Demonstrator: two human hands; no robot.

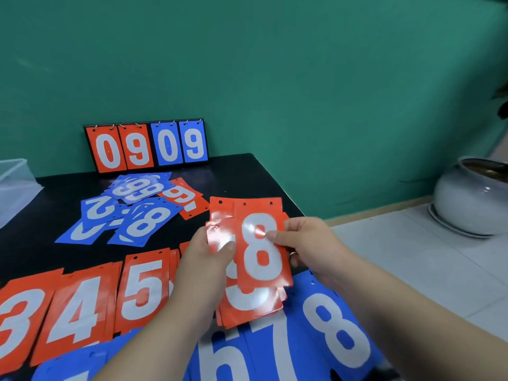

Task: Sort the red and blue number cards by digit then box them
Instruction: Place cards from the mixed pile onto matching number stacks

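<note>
The left hand (209,251) and right hand (305,243) hold a fan of red cards (261,243) above the counter (247,174), each grip narrow, thumbs on the faces, with an 8 in front. A clear plastic box (13,185) sits far left, its contents unclear. Red piles (74,306) and blue piles (330,325) lie nearest. Loose blue cards (137,215) lie before a 0909 scoreboard (148,145) at the green wall (275,64).

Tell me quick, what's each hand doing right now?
Left hand: holds a bunch of red cards, thumb on top.
Right hand: pinches the red 8 card at the front.
</note>
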